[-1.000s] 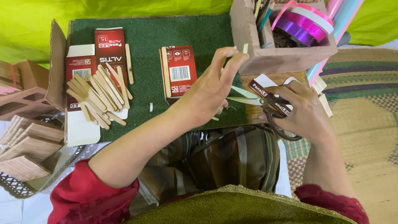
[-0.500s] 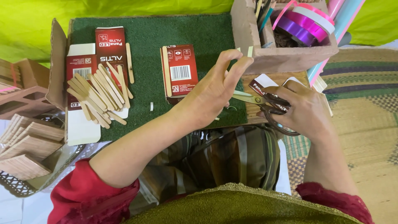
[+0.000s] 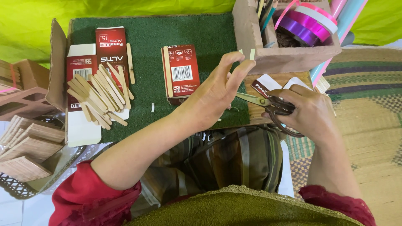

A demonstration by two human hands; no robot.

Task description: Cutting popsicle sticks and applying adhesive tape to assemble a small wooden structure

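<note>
My left hand [image 3: 217, 90] is raised over the green mat [image 3: 155, 37], pinching a thin pale stick [image 3: 251, 54] between thumb and fingertips, so only its tips show. My right hand [image 3: 307, 111] grips dark-handled scissors [image 3: 264, 101], blades pointing left toward the left palm. A red and white small box [image 3: 182, 73] lies on the mat just left of my left hand, with one wooden stick on its edge.
A pile of several wooden sticks [image 3: 98, 94] rests on a flattened red and white box at the mat's left. A cardboard box [image 3: 289, 56] holds ribbon rolls [image 3: 307, 23] and pens. Wooden pieces [image 3: 25, 146] stack at far left. A woven mat [image 3: 372, 96] lies right.
My left hand lifted slightly and shifted right, its fingers now by the cardboard box edge. The scissors moved left, closer under the left hand.
</note>
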